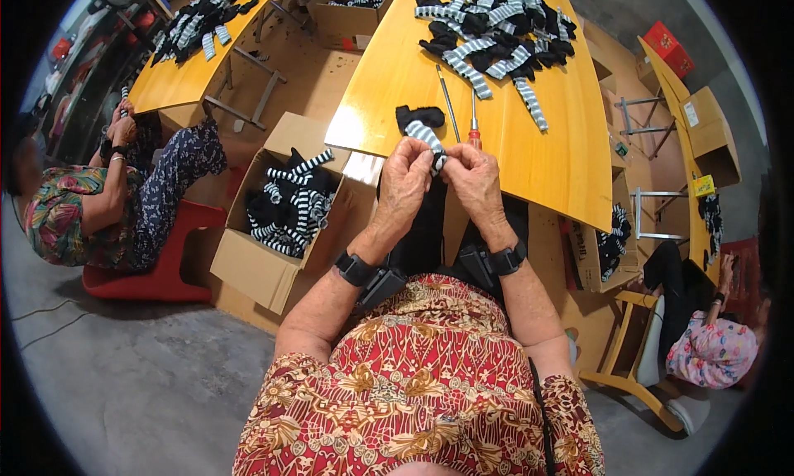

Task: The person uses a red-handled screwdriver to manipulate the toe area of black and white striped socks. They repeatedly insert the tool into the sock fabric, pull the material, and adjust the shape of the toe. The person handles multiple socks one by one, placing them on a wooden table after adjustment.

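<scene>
A striped fabric tube (425,137), grey and white with a black end, lies partly over the near edge of the table. My left hand (404,182) pinches its near end, which shows a dark rim. Close against it, my right hand (475,181) has thumb and fingers closed on the same end. The exact grip is partly hidden by the fingers. Just beyond my right hand lies a screwdriver (474,130) with a red handle. To its left rests a thin dark rod (447,102).
Striped and black tubes (500,29) are heaped on the far part of the yellow table (372,79). At my left stands an open carton (256,269) of such pieces; another carton (585,257) is under the table's right side. People sit at left (78,203) and right (711,348).
</scene>
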Demonstrator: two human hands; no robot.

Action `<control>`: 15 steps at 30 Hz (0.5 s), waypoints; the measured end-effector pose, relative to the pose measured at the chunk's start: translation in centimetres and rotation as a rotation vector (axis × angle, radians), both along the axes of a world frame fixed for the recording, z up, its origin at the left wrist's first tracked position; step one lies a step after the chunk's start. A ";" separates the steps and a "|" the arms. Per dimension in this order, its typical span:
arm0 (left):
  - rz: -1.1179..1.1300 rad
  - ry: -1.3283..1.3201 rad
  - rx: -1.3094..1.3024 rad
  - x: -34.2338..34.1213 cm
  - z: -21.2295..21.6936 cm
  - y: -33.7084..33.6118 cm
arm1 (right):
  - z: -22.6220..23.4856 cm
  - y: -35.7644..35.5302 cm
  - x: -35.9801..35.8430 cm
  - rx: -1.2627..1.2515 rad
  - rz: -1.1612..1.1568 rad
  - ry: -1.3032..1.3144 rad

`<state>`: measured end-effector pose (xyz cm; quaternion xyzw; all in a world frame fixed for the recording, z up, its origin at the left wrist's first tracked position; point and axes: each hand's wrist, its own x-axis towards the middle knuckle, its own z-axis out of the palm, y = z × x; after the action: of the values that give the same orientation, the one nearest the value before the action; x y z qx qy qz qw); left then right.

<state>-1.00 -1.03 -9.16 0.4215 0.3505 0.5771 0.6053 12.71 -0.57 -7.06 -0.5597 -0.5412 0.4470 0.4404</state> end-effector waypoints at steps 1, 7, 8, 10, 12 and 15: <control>0.028 0.026 0.023 0.3 0.1 0.1 | 0.0 -0.3 0.0 0.008 -0.005 0.058; 0.097 0.422 0.265 0.4 2.6 -1.0 | 0.5 -0.5 0.3 0.165 0.011 0.197; 0.102 0.525 0.326 0.1 2.8 -1.1 | 0.2 -0.2 0.6 0.211 0.013 0.164; 0.192 0.629 0.316 -0.4 2.6 -0.8 | 0.3 -0.4 0.5 0.287 0.006 0.049; 0.284 0.726 0.330 -0.7 2.0 -0.3 | 0.9 -1.1 -0.1 0.356 -0.018 -0.118; 0.356 0.811 0.312 -0.9 1.7 0.1 | 1.3 -1.9 -0.6 0.319 0.060 -0.111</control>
<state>-1.87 -0.95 -7.48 0.6323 0.5347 0.5065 0.2402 12.09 -2.50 -5.74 -0.4901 -0.6452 0.3369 0.4796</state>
